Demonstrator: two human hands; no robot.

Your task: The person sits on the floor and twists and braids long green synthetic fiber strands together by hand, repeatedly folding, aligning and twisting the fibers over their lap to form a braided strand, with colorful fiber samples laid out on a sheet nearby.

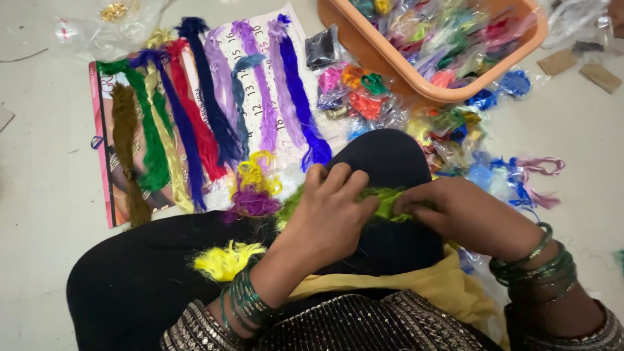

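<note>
Roughly a dozen thread skeins (214, 104) are already laid out upper left; green thread (383, 201) at centre is pinched between left hand (328, 218) and right hand (458, 214), while plenty of packets (448, 29) sit unsorted in the basket (390, 62).

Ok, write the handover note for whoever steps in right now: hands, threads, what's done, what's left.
Left hand and right hand: both pinch the lime green thread bundle over the knee.
Laid out: a row of straightened thread hanks on the calendar sheet.
Loose beside it: yellow tangle, purple tangle, yellow tuft on the lap.
Left: packets of thread in the orange tub and a heap of packets on the floor beside it.
</note>
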